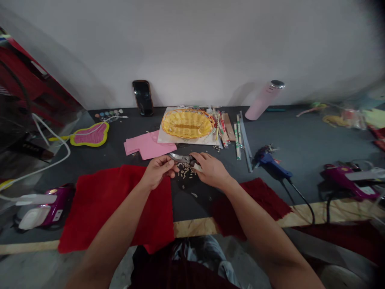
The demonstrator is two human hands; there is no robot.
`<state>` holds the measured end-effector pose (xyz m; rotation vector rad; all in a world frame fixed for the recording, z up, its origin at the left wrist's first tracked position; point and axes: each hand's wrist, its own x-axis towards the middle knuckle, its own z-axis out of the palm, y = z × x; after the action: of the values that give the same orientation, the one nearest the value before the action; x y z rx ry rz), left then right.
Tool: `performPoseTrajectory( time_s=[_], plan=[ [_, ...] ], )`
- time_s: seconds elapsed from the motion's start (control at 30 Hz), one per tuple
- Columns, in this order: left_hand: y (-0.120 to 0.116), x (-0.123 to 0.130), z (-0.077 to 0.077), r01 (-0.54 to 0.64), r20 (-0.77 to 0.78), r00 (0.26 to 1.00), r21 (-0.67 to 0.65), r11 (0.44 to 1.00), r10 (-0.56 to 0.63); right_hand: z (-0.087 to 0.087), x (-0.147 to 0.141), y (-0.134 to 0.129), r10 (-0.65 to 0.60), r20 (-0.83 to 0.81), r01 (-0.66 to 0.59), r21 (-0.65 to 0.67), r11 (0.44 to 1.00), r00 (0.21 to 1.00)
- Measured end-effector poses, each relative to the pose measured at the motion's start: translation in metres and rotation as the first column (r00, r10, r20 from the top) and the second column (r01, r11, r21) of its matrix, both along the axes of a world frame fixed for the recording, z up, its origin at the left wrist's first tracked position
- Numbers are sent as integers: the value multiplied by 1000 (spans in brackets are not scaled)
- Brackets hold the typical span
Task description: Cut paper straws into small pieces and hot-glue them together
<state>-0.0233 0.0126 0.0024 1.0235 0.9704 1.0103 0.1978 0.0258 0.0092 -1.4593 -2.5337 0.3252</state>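
Note:
A pair of pruning shears (pixel 181 158) is gripped by my right hand (pixel 212 170), blades pointing left and a pale handle showing below. My left hand (pixel 161 170) is closed, with thumb and fingers pinched just beside the blade; whatever lies between them is too small to make out. Below the shears, many small pale cut pieces (pixel 185 172) are scattered on the dark table (pixel 192 204). Under my left forearm is a red cloth (pixel 99 200), and a darker red cloth (pixel 261 196) lies beside my right forearm.
Behind my hands sit a yellow woven basket (pixel 188 123), pink sheets (pixel 150 145) and wrapped sticks (pixel 237 136). A phone (pixel 143 97) and pink bottle (pixel 264 100) stand by the wall. To the right lies a blue glue gun (pixel 272 163); purple devices (pixel 52 206) flank both sides.

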Motion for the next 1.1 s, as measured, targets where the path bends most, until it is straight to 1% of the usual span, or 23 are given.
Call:
performPoseTrajectory(
  time_s=[0.1, 0.17, 0.33, 0.57, 0.7, 0.83, 0.97, 1.03, 1.1],
  plan=[
    [0, 3, 2, -35, -114, 992, 82, 996, 45, -1, 0, 2, 16, 6, -16, 3, 1000, 1000],
    [-1, 4, 2, -55, -159, 984, 122, 991, 74, -1, 1, 2, 39, 14, -39, -15, 999, 999],
    [-1, 5, -2, -53, -209, 974, 182, 982, 91, 0, 4, 3, 79, 25, -78, -64, 995, 997],
    [-3, 3, -1, -36, -251, 963, 242, 970, 99, 1, 7, 2, 126, -51, -130, -77, 989, 991],
    [-2, 3, 0, -31, -257, 961, 250, 968, 97, 0, 8, 3, 142, -95, -149, -75, 986, 985],
    [-3, 3, -1, -17, -262, 961, 257, 966, 87, 0, 9, 5, 184, -152, -196, -70, 978, 971],
    [-3, 4, -1, -9, -258, 963, 268, 963, 81, -1, 12, 6, 184, -149, -193, -46, 980, 971],
    [-2, 4, 0, -47, -210, 972, 249, 967, 102, -3, 15, 8, 163, -116, -168, -32, 985, 980],
    [1, 2, 1, -141, -134, 976, 209, 968, 171, -4, 21, 11, 113, -62, -114, -13, 993, 992]
  ],
)
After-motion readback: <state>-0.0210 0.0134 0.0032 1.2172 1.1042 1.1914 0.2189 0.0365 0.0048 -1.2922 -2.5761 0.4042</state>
